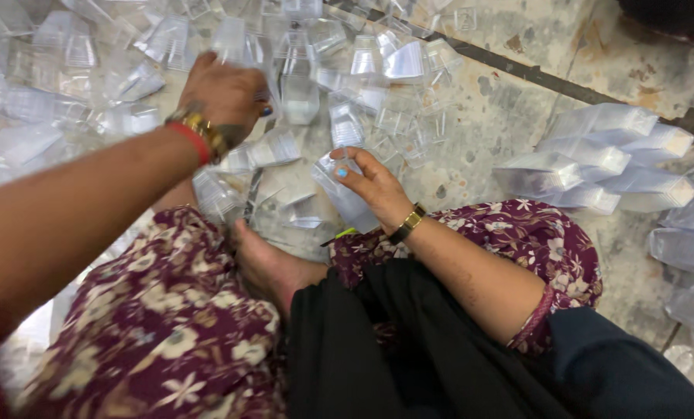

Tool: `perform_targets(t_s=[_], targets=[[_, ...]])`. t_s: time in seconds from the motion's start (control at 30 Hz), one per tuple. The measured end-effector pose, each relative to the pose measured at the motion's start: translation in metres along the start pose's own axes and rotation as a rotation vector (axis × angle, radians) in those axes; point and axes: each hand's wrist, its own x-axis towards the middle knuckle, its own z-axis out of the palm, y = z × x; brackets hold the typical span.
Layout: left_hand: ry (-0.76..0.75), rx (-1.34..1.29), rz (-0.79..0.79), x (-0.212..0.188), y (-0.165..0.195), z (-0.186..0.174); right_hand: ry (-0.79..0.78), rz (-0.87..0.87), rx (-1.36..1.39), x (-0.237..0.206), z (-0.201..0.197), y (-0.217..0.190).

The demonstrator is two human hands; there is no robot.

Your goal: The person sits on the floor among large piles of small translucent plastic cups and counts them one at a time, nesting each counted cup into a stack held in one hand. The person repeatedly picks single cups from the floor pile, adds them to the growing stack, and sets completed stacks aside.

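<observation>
Both of our hands are at work low over the floor. Our left hand (227,93) reaches out into the loose heap of clear plastic cups (300,85); its fingers curl down around one cup, though the back of the hand hides how tight the grip is. Our right hand (370,182) sits nearer the body, thumb and fingers closed on a short nested stack of cups (347,198) that it holds tilted, mouth end toward the heap. A gold bangle and red band (199,136) circle the left wrist; a dark watch with gold trim (407,225) is on the right.

We note the cups are thin, transparent and squarish, tapering to a narrower base, and they lie scattered at all angles, many on their sides. To the right, well apart from the heap, lie long nested stacks (603,155) on their sides, close against one another.

We are seated on the floor (510,101), a worn, speckled stone surface with stains and a dark seam running diagonally. A bare foot (265,264) rests between the knees, just beside the held stack. Maroon floral cloth (161,326) and a black garment (378,349) cover the lap.
</observation>
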Motion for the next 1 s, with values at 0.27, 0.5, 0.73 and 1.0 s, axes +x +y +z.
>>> perform_targets(t_s=[0.27, 0.5, 0.73, 1.0], targets=[[-0.178, -0.820, -0.023, -0.075, 0.087, 0.002, -0.071, -0.027, -0.188, -0.001, 0.003, 0.015], [-0.333, -0.916, 0.000, -0.073, 0.062, -0.010, -0.191, -0.004, -0.126, -0.008, 0.002, 0.012], [-0.096, -0.741, 0.030, -0.093, 0.046, 0.002, 0.008, 0.153, -0.599, 0.007, 0.003, 0.015], [0.098, -0.457, 0.062, -0.096, 0.041, 0.011, 0.100, 0.103, -0.719, 0.004, 0.009, 0.010]])
